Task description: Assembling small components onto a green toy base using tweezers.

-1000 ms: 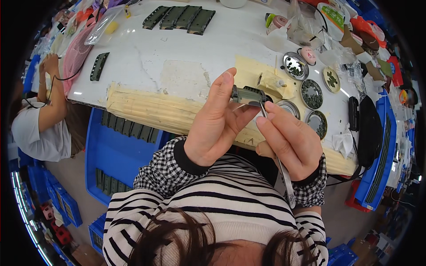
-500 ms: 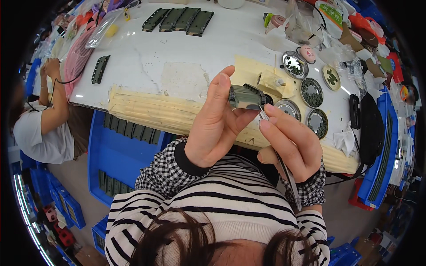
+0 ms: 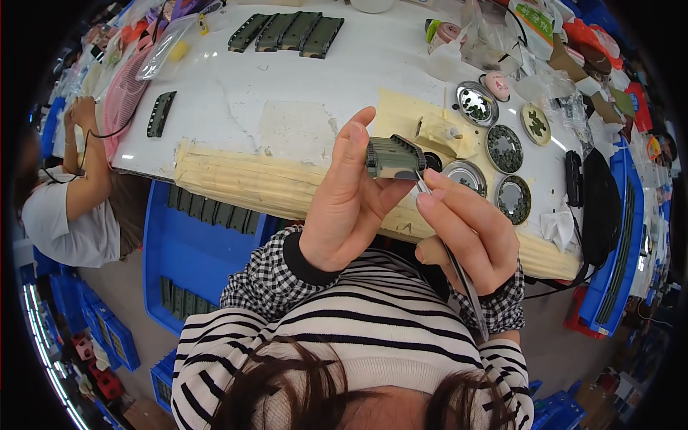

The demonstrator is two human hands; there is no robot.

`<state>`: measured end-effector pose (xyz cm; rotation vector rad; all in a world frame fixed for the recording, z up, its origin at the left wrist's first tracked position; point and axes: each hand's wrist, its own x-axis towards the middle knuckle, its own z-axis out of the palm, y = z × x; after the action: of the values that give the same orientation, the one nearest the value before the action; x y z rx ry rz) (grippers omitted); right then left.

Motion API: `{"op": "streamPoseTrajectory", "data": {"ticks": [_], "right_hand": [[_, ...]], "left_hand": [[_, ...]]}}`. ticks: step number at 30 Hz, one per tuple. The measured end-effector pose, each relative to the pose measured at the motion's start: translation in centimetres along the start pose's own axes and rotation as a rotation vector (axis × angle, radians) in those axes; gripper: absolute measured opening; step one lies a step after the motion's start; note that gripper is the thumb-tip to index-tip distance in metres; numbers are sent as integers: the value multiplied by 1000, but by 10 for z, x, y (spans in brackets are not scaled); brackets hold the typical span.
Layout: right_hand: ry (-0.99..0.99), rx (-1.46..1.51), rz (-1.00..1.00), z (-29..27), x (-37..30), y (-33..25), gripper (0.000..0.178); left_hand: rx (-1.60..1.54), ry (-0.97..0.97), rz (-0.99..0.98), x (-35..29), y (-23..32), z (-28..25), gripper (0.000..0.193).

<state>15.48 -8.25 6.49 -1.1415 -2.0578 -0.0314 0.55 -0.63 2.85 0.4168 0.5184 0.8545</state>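
Observation:
My left hand [image 3: 342, 197] grips a dark green plastic part [image 3: 395, 156] with ridged dark edges, holding it above the table's front edge. Between the thumb and fingers of my right hand [image 3: 469, 229] is a pair of metal tweezers [image 3: 466, 283], slanting down toward my chest. Their tips meet the near right edge of the green part; whether they pinch anything there is too small to tell. Just beyond my hands are round metal dishes, one [image 3: 504, 150] with small dark green pieces and another [image 3: 464, 175] partly hidden by my right hand.
Several similar green parts [image 3: 287, 34] lie together at the back, and a single one [image 3: 162, 113] lies at the left. A blue bin [image 3: 190, 247] below the table holds more. A co-worker [image 3: 72, 208] sits at the far left. Bags and a black pouch [image 3: 602, 201] crowd the right.
The green part in my left hand has shifted very slightly left and turned a little. The tweezers stay at its edge; my hands have otherwise hardly moved.

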Motion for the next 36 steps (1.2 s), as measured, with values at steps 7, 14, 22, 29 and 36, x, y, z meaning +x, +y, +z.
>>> {"op": "streamPoseTrajectory", "data": {"ticks": [7, 14, 22, 29, 36], "right_hand": [[-21, -41, -44, 1, 3, 0, 39], [-15, -87, -106, 3, 3, 1, 37], [-2, -139, -149, 6, 2, 5, 38], [202, 177, 67, -3, -6, 6, 40], [317, 215, 189, 8, -18, 10, 27]], "left_hand": [[-9, 10, 32, 1, -3, -4, 47], [-15, 27, 42, 0, -5, -5, 48], [7, 30, 47, 3, -4, -6, 47], [-198, 14, -41, 7, 5, -2, 46], [-360, 11, -110, 14, 10, -6, 42]]}}
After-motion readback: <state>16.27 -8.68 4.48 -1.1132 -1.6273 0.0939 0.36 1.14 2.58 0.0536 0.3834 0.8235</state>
